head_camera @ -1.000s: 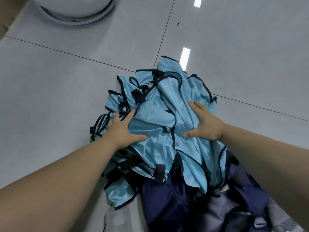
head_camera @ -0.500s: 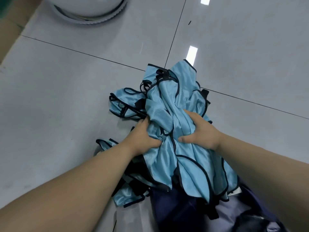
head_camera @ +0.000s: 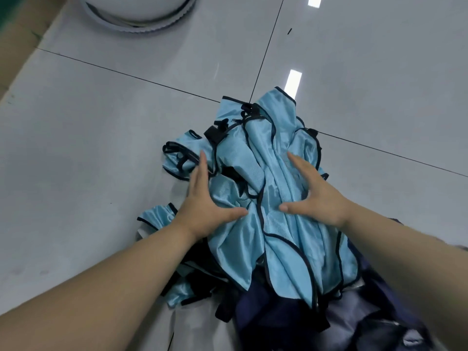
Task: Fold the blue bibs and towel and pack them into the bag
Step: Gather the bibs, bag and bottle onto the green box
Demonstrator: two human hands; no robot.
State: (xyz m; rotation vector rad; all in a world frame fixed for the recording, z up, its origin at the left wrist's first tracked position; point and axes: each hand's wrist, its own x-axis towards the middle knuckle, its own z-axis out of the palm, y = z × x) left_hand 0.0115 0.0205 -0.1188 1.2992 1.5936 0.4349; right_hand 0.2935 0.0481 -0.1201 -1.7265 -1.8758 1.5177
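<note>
A crumpled heap of light blue bibs (head_camera: 266, 158) with black trim lies on the grey tiled floor. My left hand (head_camera: 205, 198) rests flat on the heap's left side, fingers straight and pointing away from me. On the right side my right hand (head_camera: 314, 196) presses down with spread fingers. The near end of the heap drapes over a dark navy bag (head_camera: 291, 323) at the bottom of the view. I cannot pick out a towel within the pile.
A round white base (head_camera: 136, 19) of some object stands on the floor at the top left. A brown strip (head_camera: 17, 46) runs along the far left edge. Dark tile joints cross the floor behind the heap.
Both hands were gripping bunched fabric half a second ago; now the fingers have straightened and lie flat on the heap. The heap looks more spread than before.
</note>
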